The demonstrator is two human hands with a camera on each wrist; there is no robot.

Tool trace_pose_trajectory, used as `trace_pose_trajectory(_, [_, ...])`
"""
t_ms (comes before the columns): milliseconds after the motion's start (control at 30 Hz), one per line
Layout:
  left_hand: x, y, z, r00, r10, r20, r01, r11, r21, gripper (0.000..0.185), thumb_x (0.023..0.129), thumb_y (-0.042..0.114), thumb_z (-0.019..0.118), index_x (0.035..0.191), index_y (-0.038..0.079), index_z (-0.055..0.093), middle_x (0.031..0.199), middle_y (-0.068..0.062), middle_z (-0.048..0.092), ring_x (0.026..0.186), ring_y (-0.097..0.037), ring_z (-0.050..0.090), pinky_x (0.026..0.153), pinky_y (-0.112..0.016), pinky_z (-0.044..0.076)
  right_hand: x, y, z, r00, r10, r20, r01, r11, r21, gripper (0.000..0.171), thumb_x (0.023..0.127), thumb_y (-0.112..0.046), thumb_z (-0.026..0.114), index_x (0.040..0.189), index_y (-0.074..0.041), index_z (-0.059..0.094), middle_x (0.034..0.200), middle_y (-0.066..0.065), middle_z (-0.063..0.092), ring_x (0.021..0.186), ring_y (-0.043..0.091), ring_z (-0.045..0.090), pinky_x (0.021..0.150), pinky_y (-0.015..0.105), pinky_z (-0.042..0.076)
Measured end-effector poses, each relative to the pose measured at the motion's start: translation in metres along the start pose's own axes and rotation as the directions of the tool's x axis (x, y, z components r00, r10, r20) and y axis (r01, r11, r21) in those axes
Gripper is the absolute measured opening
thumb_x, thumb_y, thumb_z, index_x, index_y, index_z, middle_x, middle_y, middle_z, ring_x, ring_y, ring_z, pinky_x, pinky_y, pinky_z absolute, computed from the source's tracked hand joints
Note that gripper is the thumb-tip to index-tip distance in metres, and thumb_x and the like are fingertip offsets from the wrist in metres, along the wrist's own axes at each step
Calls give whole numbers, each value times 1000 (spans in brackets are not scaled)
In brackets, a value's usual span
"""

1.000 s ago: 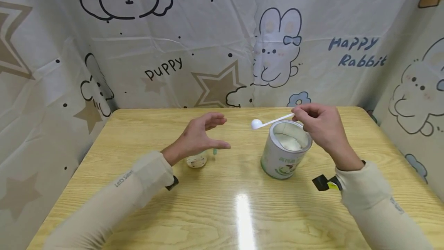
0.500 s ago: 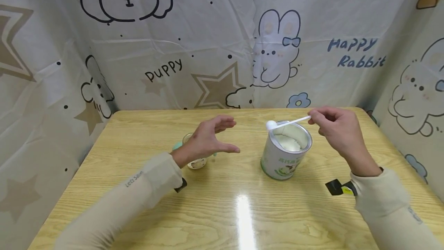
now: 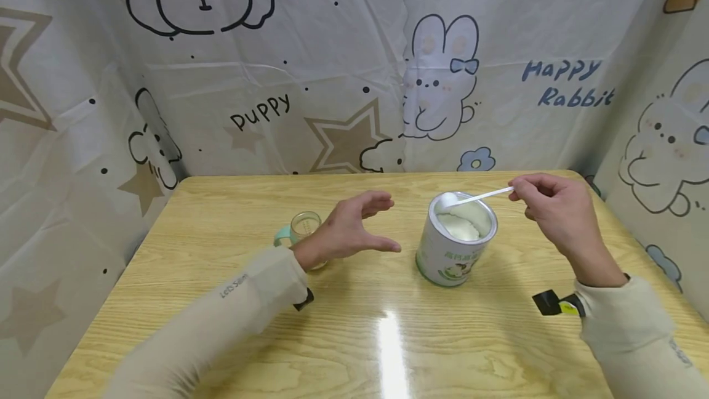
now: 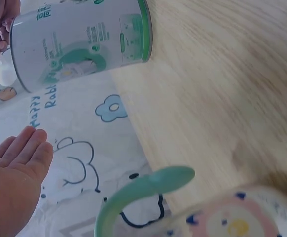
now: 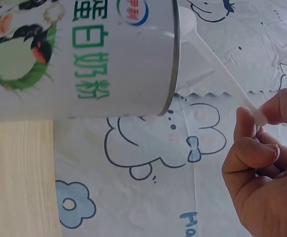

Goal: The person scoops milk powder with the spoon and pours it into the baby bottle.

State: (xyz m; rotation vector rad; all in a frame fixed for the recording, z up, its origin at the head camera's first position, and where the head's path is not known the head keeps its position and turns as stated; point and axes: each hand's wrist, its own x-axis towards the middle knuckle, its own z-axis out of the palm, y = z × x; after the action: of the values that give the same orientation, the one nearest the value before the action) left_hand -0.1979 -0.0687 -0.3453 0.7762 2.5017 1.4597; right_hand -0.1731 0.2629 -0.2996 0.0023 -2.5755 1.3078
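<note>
My right hand (image 3: 559, 217) pinches the end of the thin handle of a white measuring scoop (image 3: 482, 195) between thumb and finger. The scoop's bowl is above the left rim of an open milk powder can (image 3: 445, 260), which stands upright with white powder (image 3: 461, 228) inside. In the right wrist view the scoop (image 5: 225, 69) slants past the can's rim. My left hand (image 3: 357, 226) hovers left of the can, fingers and thumb spread apart, holding nothing. Behind the left wrist a clear cup (image 3: 306, 224) with mint-green handles is partly hidden; the left wrist view shows one handle (image 4: 143, 187).
The wooden table (image 3: 343, 337) carries the can and the cup. A printed cloth (image 3: 332, 48) hangs behind and along both sides. A bright light reflection lies on the table's front part.
My right hand has moved to the right, bringing the scoop's bowl from left of the can to its rim. My left hand has shifted right toward the can, uncovering more of the cup.
</note>
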Motion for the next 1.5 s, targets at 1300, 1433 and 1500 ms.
trace_pose_trajectory(1300, [39, 14, 58, 996, 82, 30, -80, 996, -47, 89, 73, 16, 92, 146, 0, 43, 148, -14, 48, 137, -25, 46, 111, -22, 37, -2, 10, 18, 995, -93, -34, 89, 991, -101, 34, 100, -30, 60, 102, 2, 73, 71, -3, 68, 60, 8, 55, 49, 17, 48])
trace_pose_trajectory(1433, [42, 15, 61, 994, 104, 24, -103, 993, -60, 87, 73, 16, 92, 145, 1, 45, 145, -12, 51, 135, -23, 47, 111, -22, 38, -2, 9, 18, 997, -81, -1, 80, 993, -87, 37, 99, -34, 64, 100, 1, 73, 73, 0, 69, 62, 8, 58, 51, 18, 50])
trace_pose_trajectory(1500, [43, 15, 63, 993, 118, 21, -116, 991, -69, 87, 73, 15, 92, 144, 1, 45, 144, -12, 53, 134, -21, 49, 111, -23, 39, -3, 8, 18, 997, -75, 11, 76, 993, -89, 39, 97, -37, 67, 97, 1, 73, 74, 2, 70, 61, 8, 58, 49, 19, 50])
